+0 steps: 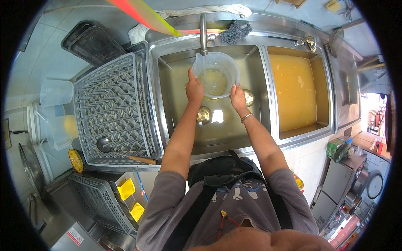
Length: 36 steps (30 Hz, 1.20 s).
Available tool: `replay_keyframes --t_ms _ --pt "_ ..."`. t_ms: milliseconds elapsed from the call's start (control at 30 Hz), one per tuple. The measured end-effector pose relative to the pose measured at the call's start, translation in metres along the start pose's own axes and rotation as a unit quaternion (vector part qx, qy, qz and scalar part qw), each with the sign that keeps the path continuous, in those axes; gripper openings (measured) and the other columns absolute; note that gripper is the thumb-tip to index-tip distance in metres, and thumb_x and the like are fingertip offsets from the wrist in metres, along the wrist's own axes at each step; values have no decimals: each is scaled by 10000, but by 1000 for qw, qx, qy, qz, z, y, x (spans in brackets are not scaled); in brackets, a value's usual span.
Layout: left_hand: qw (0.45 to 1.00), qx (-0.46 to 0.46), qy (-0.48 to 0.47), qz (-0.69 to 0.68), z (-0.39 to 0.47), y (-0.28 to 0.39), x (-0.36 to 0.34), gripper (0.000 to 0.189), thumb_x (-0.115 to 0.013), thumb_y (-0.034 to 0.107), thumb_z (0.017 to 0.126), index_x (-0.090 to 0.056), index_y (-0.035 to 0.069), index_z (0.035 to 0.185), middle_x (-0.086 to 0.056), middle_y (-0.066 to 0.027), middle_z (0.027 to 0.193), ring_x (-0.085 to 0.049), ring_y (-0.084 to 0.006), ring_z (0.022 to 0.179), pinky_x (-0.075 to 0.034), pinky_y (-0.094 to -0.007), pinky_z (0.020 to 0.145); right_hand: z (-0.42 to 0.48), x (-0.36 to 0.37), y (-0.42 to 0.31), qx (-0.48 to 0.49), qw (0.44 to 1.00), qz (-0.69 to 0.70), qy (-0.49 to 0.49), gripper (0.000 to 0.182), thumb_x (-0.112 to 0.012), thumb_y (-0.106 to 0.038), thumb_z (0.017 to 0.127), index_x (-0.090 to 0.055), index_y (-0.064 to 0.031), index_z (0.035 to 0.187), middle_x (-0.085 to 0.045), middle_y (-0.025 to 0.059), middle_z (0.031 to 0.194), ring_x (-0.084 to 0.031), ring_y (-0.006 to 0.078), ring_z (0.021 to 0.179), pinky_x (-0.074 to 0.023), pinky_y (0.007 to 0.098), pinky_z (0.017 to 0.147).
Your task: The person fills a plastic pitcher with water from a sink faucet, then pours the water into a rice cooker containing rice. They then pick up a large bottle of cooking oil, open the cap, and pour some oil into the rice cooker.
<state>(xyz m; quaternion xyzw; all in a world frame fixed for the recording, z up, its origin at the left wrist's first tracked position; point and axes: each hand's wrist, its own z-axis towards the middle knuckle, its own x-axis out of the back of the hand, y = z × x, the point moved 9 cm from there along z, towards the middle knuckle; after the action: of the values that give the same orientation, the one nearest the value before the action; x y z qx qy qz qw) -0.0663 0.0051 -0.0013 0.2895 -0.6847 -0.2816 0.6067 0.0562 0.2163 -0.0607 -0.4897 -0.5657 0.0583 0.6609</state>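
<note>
A translucent plastic jug [230, 72] with a pouring lip is held between both hands over the left basin. My left hand [194, 89] grips its left side, and my right hand [238, 97] grips the lower right of its rim. Water runs from the metal faucet [203, 34] into the jug, and some liquid churns at its bottom. Below, cloudy water covers the floor of the steel sink basin [171, 128]. Two round metal pieces, one a round metal fitting [204, 115] and the other a similar fitting [249, 98], show in that water.
On the left, a grey dish rack [110, 109] holds a ladle [105, 145] with a wooden handle. The right basin [295, 94] contains orange-brown liquid. A dark mesh scrubber [235, 32] rests behind the faucet. Black trays [94, 47] lean at the back left.
</note>
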Motion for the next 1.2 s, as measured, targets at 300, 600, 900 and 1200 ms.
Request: replay_keyframes --t_ms 300,600,900,1200 --pt "1000 21 -5 -1 -1 1 1 435 -398 149 891 -286 205 1308 -614 -239 780 -596 -425 736 -464 -501 657 -1 1 -3 -11 1000 3 -13 420 -313 -318 942 -481 67 964 -543 137 588 -567 250 525 -454 369 528" --pt "1000 5 5 -10 1 -3 -2 442 -400 144 890 -283 216 1310 -614 -233 775 -598 -419 733 -463 -501 655 -1 1 -3 -5 1000 -1 -7 420 -315 -311 941 -487 72 958 -555 149 595 -579 257 538 -459 370 535" --pt "1000 10 5 0 1 -1 0 441 -407 134 886 -290 214 1303 -617 -226 771 -601 -414 727 -467 -498 648 1 -2 3 -14 1000 0 -6 428 -322 -318 940 -487 75 974 -564 165 615 -582 262 532 -464 373 528" --pt "1000 12 10 -5 0 -1 0 444 -414 131 881 -294 218 1300 -618 -227 778 -601 -415 733 -468 -501 647 -1 1 -1 -8 1000 1 -7 447 -312 -329 941 -482 81 997 -566 172 623 -585 260 539 -467 370 536"
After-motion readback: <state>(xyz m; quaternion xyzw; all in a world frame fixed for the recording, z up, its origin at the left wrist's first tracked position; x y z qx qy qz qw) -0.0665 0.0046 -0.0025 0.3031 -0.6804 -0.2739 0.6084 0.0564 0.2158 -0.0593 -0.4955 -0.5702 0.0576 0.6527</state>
